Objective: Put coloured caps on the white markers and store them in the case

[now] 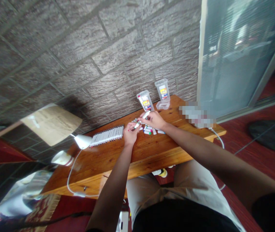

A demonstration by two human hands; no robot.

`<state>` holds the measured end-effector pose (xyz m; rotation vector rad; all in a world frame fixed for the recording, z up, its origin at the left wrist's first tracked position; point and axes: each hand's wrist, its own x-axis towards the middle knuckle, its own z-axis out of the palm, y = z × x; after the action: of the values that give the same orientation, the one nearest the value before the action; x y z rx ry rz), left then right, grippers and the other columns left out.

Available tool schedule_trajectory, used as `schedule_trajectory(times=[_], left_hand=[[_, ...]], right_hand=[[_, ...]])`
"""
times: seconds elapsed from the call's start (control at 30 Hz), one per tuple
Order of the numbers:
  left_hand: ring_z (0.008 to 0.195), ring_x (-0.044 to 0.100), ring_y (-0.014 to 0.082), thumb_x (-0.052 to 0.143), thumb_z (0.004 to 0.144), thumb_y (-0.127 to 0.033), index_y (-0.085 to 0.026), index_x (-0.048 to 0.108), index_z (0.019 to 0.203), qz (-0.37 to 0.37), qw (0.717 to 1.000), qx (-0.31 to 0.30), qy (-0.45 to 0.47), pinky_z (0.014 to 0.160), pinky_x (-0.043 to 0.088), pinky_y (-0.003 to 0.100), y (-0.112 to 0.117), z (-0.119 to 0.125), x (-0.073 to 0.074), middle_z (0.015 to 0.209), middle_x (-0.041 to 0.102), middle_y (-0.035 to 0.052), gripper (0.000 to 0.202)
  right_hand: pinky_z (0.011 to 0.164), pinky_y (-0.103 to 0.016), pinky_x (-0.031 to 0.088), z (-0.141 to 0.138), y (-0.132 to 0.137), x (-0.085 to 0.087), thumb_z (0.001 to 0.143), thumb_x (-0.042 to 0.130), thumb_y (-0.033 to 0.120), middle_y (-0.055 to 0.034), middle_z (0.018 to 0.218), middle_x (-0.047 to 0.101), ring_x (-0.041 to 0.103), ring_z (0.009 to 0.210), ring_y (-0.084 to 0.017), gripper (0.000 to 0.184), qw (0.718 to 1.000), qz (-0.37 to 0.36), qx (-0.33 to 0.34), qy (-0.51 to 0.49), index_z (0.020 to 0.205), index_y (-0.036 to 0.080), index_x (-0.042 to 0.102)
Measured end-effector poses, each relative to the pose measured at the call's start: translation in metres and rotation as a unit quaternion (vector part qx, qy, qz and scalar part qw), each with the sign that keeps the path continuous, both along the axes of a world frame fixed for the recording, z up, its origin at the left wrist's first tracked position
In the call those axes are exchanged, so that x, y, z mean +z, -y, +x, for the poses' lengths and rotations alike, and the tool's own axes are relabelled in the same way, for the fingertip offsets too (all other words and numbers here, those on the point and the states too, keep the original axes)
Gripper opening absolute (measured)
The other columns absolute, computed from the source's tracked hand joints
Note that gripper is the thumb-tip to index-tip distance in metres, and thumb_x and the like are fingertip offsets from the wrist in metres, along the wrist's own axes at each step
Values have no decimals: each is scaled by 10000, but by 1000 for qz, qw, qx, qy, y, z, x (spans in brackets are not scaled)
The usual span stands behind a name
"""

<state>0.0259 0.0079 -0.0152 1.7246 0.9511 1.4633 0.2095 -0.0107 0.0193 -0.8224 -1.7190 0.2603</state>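
My left hand (pixel 130 132) is closed, its thumb and fingers pinching a slim white marker (pixel 136 125). Up and to the right, my right hand (pixel 156 120) grips another white marker (pixel 147 114), tilted, with a dark end. The two hands nearly meet, and whether the markers touch cannot be made out. Under and beside the hands lie several loose markers (pixel 148 131) with coloured ends, partly hidden by my fingers. Left of my left hand, a long row of white markers (pixel 107 136) lies side by side on the wooden table (pixel 147 151).
Behind my hands stands a clear plastic box (pixel 145 100) with a marker in it. Another clear box (pixel 162 90) stands farther right, near a clear lid (pixel 162 104). A lamp (pixel 52 124), its white cable and a paper cup (pixel 62 158) are at left. The brick wall (pixel 127 54) borders the table.
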Motion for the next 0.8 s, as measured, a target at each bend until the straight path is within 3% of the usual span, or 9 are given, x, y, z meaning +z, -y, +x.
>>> schedule_trajectory(times=[0.2,0.43,0.8], left_hand=[[539,592,94,850,648,-365,-184,549,814,8,1000,24,10,456,479,186,0,1,1,747,675,8,388],[545,597,98,850,645,-381,-180,556,811,11,999,27,14,465,492,197,1,2,1,728,657,2,393],[578,608,94,836,670,-381,-178,571,831,19,999,33,-1,510,508,194,-2,0,-1,760,667,11,371]], right_hand=[[631,-237,436,9,2,5,903,604,395,-35,736,749,631,614,-137,286,994,7,-106,-39,822,168,758],[642,-241,444,4,4,4,888,613,426,-34,798,760,629,638,-141,291,996,-20,-70,-46,813,179,747],[629,-247,427,6,1,5,889,584,420,-34,696,692,606,624,-145,312,991,-39,-101,-72,775,155,702]])
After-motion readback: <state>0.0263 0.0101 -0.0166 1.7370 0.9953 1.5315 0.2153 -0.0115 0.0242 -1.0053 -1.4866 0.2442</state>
